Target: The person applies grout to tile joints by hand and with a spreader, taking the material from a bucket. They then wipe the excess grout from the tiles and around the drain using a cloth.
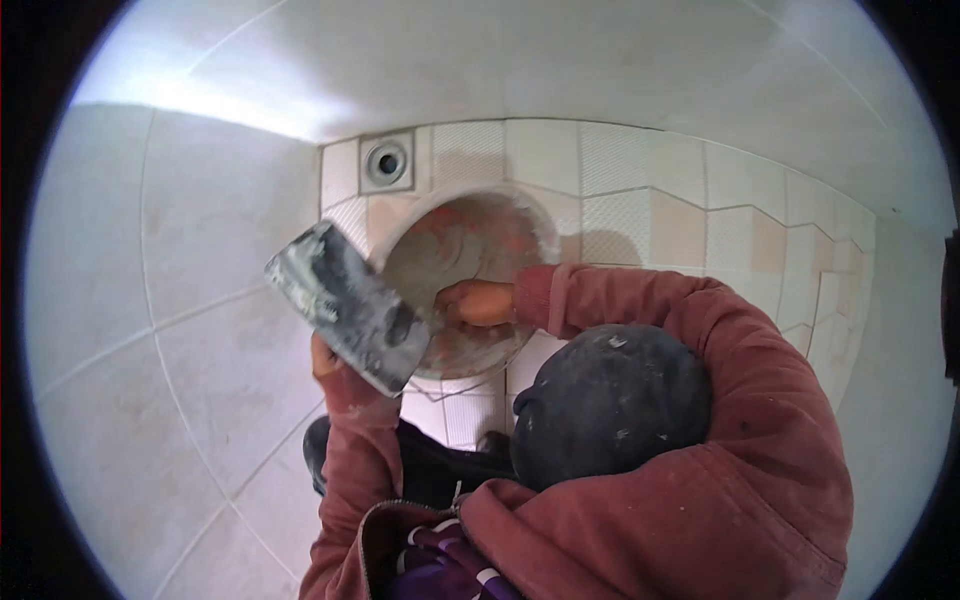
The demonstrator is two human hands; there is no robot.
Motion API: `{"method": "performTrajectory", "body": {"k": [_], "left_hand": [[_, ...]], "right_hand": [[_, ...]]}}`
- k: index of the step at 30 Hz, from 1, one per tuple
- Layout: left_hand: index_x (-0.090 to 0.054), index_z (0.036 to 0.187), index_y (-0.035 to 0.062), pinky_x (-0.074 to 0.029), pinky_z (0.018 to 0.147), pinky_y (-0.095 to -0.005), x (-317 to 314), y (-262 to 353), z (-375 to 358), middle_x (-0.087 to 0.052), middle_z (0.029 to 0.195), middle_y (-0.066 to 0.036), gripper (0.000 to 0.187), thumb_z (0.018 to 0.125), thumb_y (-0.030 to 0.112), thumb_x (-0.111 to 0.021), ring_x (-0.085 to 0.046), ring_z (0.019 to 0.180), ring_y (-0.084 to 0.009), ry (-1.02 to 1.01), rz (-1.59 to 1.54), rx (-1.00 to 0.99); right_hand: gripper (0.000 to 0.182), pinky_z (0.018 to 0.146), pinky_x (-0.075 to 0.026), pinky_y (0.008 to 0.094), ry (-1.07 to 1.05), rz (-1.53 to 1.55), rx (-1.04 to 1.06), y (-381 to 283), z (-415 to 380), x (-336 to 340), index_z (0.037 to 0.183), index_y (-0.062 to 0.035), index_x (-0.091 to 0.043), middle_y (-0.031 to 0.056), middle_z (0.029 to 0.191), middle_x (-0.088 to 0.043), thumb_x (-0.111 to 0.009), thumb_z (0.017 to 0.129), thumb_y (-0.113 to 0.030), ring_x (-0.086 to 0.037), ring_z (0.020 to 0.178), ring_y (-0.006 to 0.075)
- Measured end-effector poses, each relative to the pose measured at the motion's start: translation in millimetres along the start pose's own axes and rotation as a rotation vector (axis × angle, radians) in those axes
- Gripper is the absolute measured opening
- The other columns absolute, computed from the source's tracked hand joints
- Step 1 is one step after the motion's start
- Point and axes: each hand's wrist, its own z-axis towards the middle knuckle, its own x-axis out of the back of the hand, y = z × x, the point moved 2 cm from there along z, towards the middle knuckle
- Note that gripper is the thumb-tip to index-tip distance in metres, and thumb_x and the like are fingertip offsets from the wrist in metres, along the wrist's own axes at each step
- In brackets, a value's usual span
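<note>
My left hand (325, 355) is wrapped round the underside of a dark, plaster-smeared rectangular float (350, 308), which is tilted over the left rim of a round bucket. Inside the bucket (545, 215) is grey wet mix with reddish patches on the inner wall. My right hand (478, 303) reaches into the bucket from the right with its fingers curled. Whatever those fingers hold is hidden in the mix and shadow. The float's lower right corner is close to my right hand.
A round floor drain (386, 162) sits in the corner behind the bucket. Patterned floor tiles (610, 160) run along the far wall. Large grey wall tiles (220, 230) stand at the left. My dark-covered knee (615, 405) is right of the bucket.
</note>
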Motion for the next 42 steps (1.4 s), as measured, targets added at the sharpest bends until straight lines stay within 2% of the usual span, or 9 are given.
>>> {"method": "performTrajectory", "body": {"k": [4,13,21,24,26,27,30,38,42], "left_hand": [[-0.049,0.119,0.0018,-0.051,0.078,-0.0322,-1,-4,6,-0.059,0.106,-0.01,0.034,0.087,0.011,-0.055,-0.06,0.09,-0.0196,0.004,-0.125,0.06],[-0.05,0.113,0.0075,-0.051,0.068,-0.031,17,-41,27,-0.059,0.094,-0.004,0.027,0.094,0.026,-0.045,-0.059,0.081,-0.0183,0.101,-0.294,0.163],[-0.053,0.107,0.0029,-0.052,0.066,-0.031,36,-72,31,-0.06,0.092,-0.006,0.021,0.092,0.016,-0.046,-0.06,0.077,-0.0182,0.179,-0.174,0.092],[-0.054,0.107,0.0001,-0.053,0.066,-0.0317,24,-57,29,-0.061,0.092,-0.008,0.019,0.091,0.01,-0.048,-0.061,0.077,-0.0187,0.167,-0.086,0.031],[-0.054,0.107,0.0001,-0.053,0.066,-0.0318,24,-56,28,-0.061,0.092,-0.008,0.02,0.091,0.011,-0.049,-0.061,0.077,-0.0188,0.176,-0.138,0.045],[-0.054,0.108,0.0003,-0.053,0.067,-0.0318,30,-61,29,-0.061,0.093,-0.008,0.021,0.091,0.011,-0.048,-0.061,0.077,-0.0189,0.181,-0.039,0.031],[-0.052,0.109,0.0014,-0.051,0.069,-0.0307,14,-46,23,-0.06,0.094,-0.006,0.023,0.089,0.011,-0.053,-0.059,0.08,-0.017,0.163,-0.116,0.024],[-0.051,0.112,0.0013,-0.05,0.074,-0.0312,23,-49,22,-0.059,0.099,-0.007,0.026,0.089,0.013,-0.053,-0.059,0.085,-0.0172,0.092,-0.164,-0.001],[-0.051,0.112,0.0013,-0.051,0.073,-0.0329,30,-60,31,-0.059,0.099,-0.008,0.023,0.091,0.012,-0.048,-0.059,0.084,-0.0184,0.099,-0.128,0.055]], "right_hand": [[0.02,0.035,-0.029,0.0223,-0.245,0.716,0.053,-20,-67,62,0.094,-0.0069,-0.056,-0.0006,0.062,-0.049,-0.051,0.076,-0.011,-0.038,0.045,0.0048],[0.054,0.036,-0.033,0.0269,1.456,0.99,0.099,153,-114,212,0.131,-0.0048,-0.037,0.005,0.062,-0.048,-0.043,0.077,-0.005,-0.041,0.045,0.0123],[0.071,0.037,-0.039,0.0322,1.635,0.56,-0.147,205,-50,243,0.143,-0.01,-0.018,0.0096,0.067,-0.053,-0.046,0.078,-0.005,-0.045,0.042,0.0184],[0.075,0.064,-0.051,0.0366,1.231,0.441,-0.171,178,-63,223,0.142,0.0001,-0.017,0.0257,0.089,-0.063,-0.049,0.076,-0.012,-0.064,0.08,0.0332],[0.069,0.063,-0.05,0.0378,1.253,-0.587,-0.324,201,-66,230,0.139,0.0027,-0.024,0.0245,0.092,-0.063,-0.05,0.076,-0.013,-0.063,0.076,0.0337],[0.064,0.058,-0.049,0.0367,1.599,0.305,-0.138,206,-75,232,0.137,0.0008,-0.03,0.0218,0.088,-0.063,-0.048,0.077,-0.011,-0.062,0.069,0.0287],[0.052,0.041,-0.041,0.0312,1.596,0.836,-0.049,161,-112,233,0.13,-0.0026,-0.043,0.0133,0.078,-0.056,-0.049,0.078,-0.008,-0.049,0.053,0.0173],[0.055,0.092,-0.041,0.0354,1.654,0.615,-0.043,222,-85,239,0.128,-0.0003,-0.043,0.0262,0.116,-0.056,-0.052,0.076,-0.014,-0.053,0.11,0.0377],[0.056,0.082,-0.047,0.0341,1.435,0.462,-0.287,176,-107,223,0.132,-0.002,-0.039,0.0234,0.101,-0.062,-0.052,0.078,-0.014,-0.061,0.089,0.0364]]}}
